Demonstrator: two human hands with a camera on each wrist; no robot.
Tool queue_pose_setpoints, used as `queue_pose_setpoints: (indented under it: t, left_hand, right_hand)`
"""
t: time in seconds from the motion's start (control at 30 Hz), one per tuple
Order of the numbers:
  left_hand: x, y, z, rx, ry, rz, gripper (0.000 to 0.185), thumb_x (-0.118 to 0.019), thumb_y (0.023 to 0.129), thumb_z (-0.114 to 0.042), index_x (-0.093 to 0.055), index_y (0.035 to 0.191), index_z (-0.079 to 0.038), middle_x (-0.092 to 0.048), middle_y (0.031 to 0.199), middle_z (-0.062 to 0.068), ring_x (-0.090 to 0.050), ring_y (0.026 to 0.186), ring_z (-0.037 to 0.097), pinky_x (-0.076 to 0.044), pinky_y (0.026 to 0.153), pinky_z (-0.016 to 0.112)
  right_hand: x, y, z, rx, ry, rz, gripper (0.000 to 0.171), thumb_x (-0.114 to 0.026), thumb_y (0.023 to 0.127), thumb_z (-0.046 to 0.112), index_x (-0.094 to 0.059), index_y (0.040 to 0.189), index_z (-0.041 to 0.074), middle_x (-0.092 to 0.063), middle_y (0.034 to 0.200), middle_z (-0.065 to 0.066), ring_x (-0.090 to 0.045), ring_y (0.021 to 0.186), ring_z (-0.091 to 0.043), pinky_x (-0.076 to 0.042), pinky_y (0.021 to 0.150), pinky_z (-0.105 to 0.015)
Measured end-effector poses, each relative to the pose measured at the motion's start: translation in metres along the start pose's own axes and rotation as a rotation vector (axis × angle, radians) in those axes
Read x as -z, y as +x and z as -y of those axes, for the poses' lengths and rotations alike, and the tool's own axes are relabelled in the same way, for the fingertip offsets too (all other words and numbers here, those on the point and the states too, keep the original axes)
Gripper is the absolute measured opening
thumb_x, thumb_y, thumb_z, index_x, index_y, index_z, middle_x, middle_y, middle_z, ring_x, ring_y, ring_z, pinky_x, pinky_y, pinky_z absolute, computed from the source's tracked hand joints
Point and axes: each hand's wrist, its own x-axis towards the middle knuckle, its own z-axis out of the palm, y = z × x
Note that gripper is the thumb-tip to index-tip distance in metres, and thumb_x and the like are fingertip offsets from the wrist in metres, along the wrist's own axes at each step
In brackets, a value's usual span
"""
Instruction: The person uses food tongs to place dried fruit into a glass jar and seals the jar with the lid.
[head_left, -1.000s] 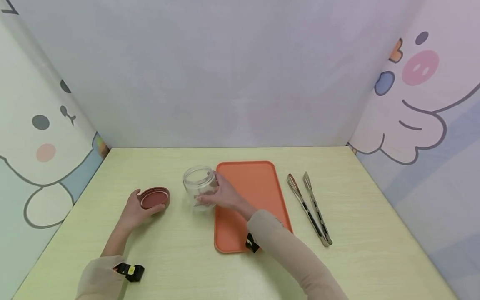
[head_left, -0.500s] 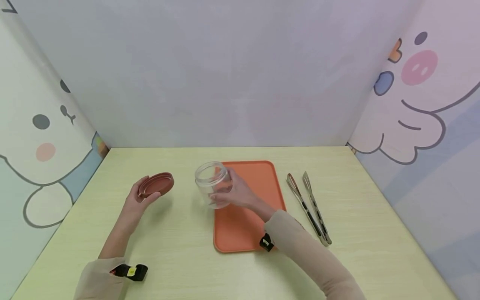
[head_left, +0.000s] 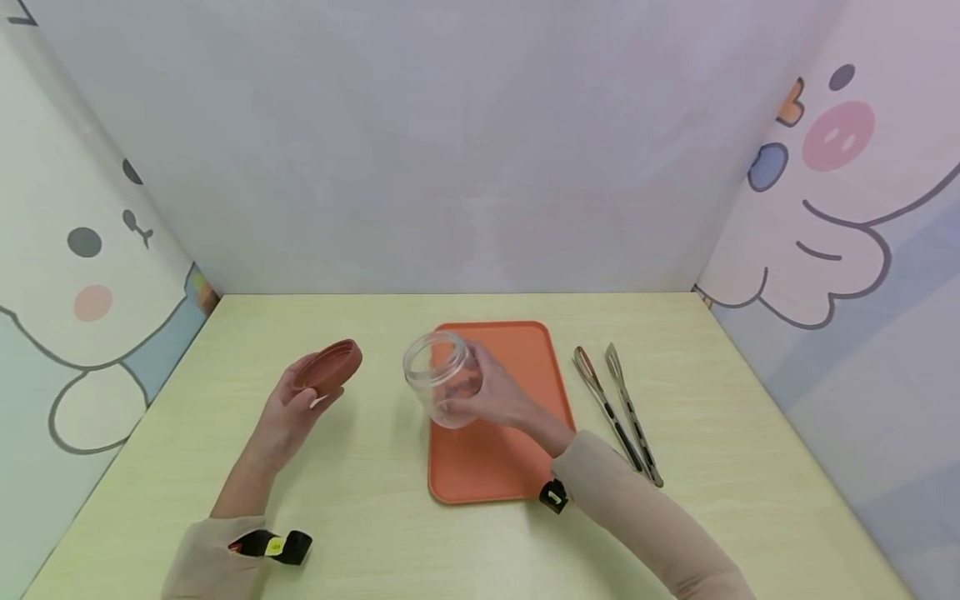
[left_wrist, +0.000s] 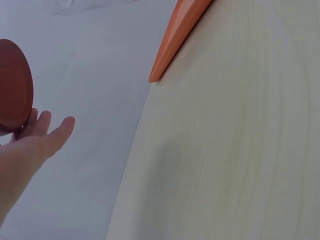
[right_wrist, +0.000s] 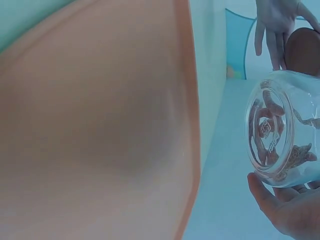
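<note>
My left hand (head_left: pixel 283 425) holds a reddish-brown round jar lid (head_left: pixel 332 368) up off the table, its rimmed underside tilted to the right. My right hand (head_left: pixel 501 396) grips a clear jar (head_left: pixel 437 375) around its side. The jar has no lid on, and its open mouth leans up and to the left, over the left edge of the orange tray (head_left: pixel 480 479). In the right wrist view, the jar's base (right_wrist: pixel 270 127) faces the camera, with brownish shapes showing through it. The left wrist view has the lid (left_wrist: pixel 12 87) at its left edge, beside spread fingers (left_wrist: pixel 60 132).
Right of the tray lies a pair of metal tongs (head_left: pixel 626 425) with dark handle parts. The pale wooden table (head_left: pixel 360 517) meets a grey back wall (head_left: pixel 465 167) and side walls printed with cartoon animals.
My left hand has lifted the lid from low near the table and tilted it rightward. My right hand has raised the jar and carried it right, tipping its mouth leftward.
</note>
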Motion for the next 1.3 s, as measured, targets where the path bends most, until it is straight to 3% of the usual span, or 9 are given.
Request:
queue_pose_setpoints:
  t: [0.13,0.27,0.4,0.53,0.67,0.97,1.07,1.3]
  left_hand:
    - [-0.001,0.001,0.005,0.016,-0.086,0.021,0.042,-0.049,0.088,-0.002,-0.035,0.128,-0.003,-0.045,0.119,0.011,-0.047,0.107,0.020,-0.038,0.090,0.035]
    - [-0.003,0.002,0.008,0.050,-0.166,0.060,0.044,-0.048,0.088,-0.002,-0.032,0.129,-0.006,-0.041,0.120,0.012,-0.045,0.108,0.024,-0.039,0.089,0.039]
    - [-0.007,0.004,0.010,0.078,-0.182,0.093,0.047,-0.047,0.088,-0.001,-0.031,0.131,-0.008,-0.037,0.121,0.012,-0.044,0.109,0.027,-0.041,0.086,0.042]
    - [-0.015,0.005,0.011,0.078,-0.062,0.078,0.050,-0.047,0.088,-0.001,-0.030,0.134,-0.009,-0.039,0.119,0.012,-0.047,0.104,0.025,-0.044,0.082,0.038]
    - [-0.025,0.004,0.012,0.074,0.104,0.042,0.049,-0.048,0.087,-0.001,-0.032,0.132,-0.011,-0.037,0.119,0.011,-0.048,0.099,0.019,-0.046,0.078,0.029]
    - [-0.037,0.006,0.013,0.174,0.538,0.029,0.055,-0.050,0.088,-0.003,-0.026,0.137,-0.010,-0.033,0.128,0.008,-0.046,0.108,0.013,-0.045,0.079,0.025]
    - [-0.042,0.007,0.014,0.196,0.599,0.042,0.059,-0.053,0.086,-0.002,-0.025,0.138,-0.010,-0.029,0.128,0.006,-0.044,0.107,0.014,-0.047,0.076,0.028]
    - [-0.051,0.011,0.020,0.225,0.634,0.084,0.064,-0.060,0.082,-0.002,-0.026,0.137,-0.007,-0.029,0.123,0.011,-0.039,0.109,0.029,-0.049,0.073,0.032]
  right_hand:
    - [0.002,-0.008,0.008,0.013,-0.037,0.001,0.076,-0.068,0.074,0.003,-0.021,0.135,0.006,-0.044,0.122,-0.014,-0.050,0.101,-0.039,-0.046,0.079,-0.039]
    - [0.006,-0.011,0.001,0.033,-0.065,-0.001,0.081,-0.070,0.072,0.004,-0.020,0.136,0.005,-0.040,0.122,-0.014,-0.050,0.101,-0.038,-0.044,0.081,-0.044]
    - [0.011,-0.013,-0.013,0.062,-0.215,-0.015,0.084,-0.074,0.069,0.015,-0.023,0.135,0.011,-0.038,0.123,-0.010,-0.054,0.094,-0.030,-0.047,0.076,-0.039]
    - [0.015,-0.016,-0.020,0.101,-0.397,-0.019,0.086,-0.076,0.066,0.029,-0.026,0.135,0.015,-0.036,0.120,-0.005,-0.055,0.084,-0.022,-0.048,0.070,-0.032]
    - [0.016,-0.020,-0.020,0.128,-0.510,-0.023,0.088,-0.075,0.066,0.039,-0.027,0.135,0.014,-0.037,0.118,-0.008,-0.054,0.078,-0.020,-0.048,0.067,-0.029]
    - [0.017,-0.025,-0.019,0.168,-0.636,-0.032,0.087,-0.073,0.065,0.045,-0.029,0.133,0.015,-0.040,0.117,-0.007,-0.056,0.072,-0.012,-0.047,0.064,-0.021]
    - [0.018,-0.025,-0.018,0.181,-0.714,-0.043,0.087,-0.073,0.064,0.046,-0.031,0.132,0.012,-0.042,0.117,-0.006,-0.055,0.072,-0.010,-0.045,0.064,-0.021]
    - [0.017,-0.025,-0.017,0.277,-0.921,-0.082,0.087,-0.074,0.060,0.050,-0.037,0.126,0.007,-0.045,0.116,-0.004,-0.047,0.091,-0.014,-0.041,0.079,-0.031]
